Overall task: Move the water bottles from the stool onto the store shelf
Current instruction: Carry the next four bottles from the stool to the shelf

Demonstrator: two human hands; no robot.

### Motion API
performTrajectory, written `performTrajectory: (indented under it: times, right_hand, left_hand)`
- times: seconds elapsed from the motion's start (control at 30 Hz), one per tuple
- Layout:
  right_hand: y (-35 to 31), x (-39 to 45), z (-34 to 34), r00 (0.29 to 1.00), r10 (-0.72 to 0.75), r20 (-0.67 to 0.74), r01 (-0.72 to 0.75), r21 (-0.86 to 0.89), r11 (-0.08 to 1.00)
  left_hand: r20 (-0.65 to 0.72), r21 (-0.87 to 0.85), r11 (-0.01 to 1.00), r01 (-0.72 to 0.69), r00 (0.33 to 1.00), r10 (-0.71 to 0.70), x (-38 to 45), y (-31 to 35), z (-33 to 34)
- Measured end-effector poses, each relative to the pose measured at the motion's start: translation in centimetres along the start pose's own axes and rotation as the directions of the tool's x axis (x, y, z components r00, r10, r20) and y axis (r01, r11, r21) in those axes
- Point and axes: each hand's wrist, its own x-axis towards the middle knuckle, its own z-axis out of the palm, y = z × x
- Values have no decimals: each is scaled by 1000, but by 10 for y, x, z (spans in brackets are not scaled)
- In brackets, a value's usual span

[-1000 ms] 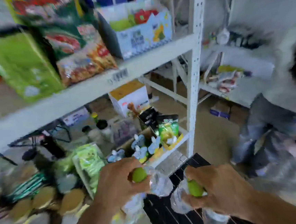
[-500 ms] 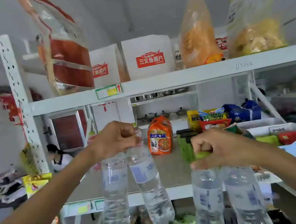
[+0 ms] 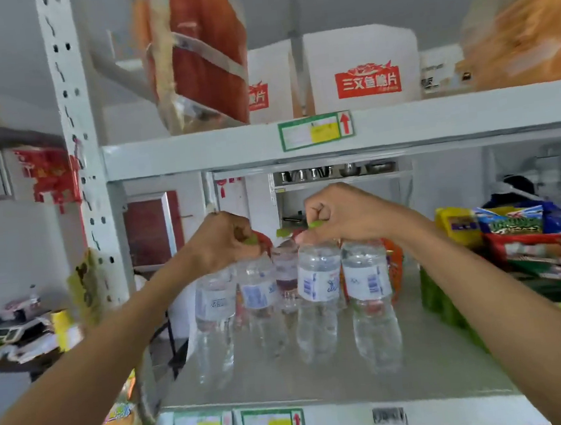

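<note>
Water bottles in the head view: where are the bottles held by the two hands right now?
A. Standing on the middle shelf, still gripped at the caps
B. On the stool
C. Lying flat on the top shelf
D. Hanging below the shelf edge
A: the water bottles stand upright on the grey shelf, with the left hand and right hand closed over their green caps.

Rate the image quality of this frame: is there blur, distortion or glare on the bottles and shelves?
Head view: motion blur smears the red snack bag and orange bag up top; the water bottles are soft, labels unreadable; wide-angle bending tilts the shelf upright; light is flat and even, no harsh glare; both the left hand and right hand stay fairly crisp.
</note>
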Motion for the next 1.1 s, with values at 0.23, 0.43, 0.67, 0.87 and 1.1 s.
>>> performTrajectory:
  times: [0.23, 0.43, 0.67, 0.87, 1.1]
  right_hand:
    - [47, 70, 41, 996, 64, 54, -63, -15, 998]
    - [83, 82, 54, 990, 96, 108, -98, 8, 995]
    - [93, 88, 61, 995, 74, 65, -76, 34, 997]
    - [83, 84, 64, 999, 30, 35, -29, -30, 999]
    - [90, 62, 58, 995, 77, -57, -85, -135, 987]
  left_hand:
    - [-30, 1, 1000, 21, 999, -21, 29, -47, 2]
    - [112, -123, 992, 41, 993, -28, 40, -63, 12]
    - [161, -207, 977, 55, 987, -22, 47, -83, 17]
    - [138, -191, 981, -13, 990, 40, 43, -75, 29]
    - [53, 47, 992, -117, 992, 114, 29, -63, 22]
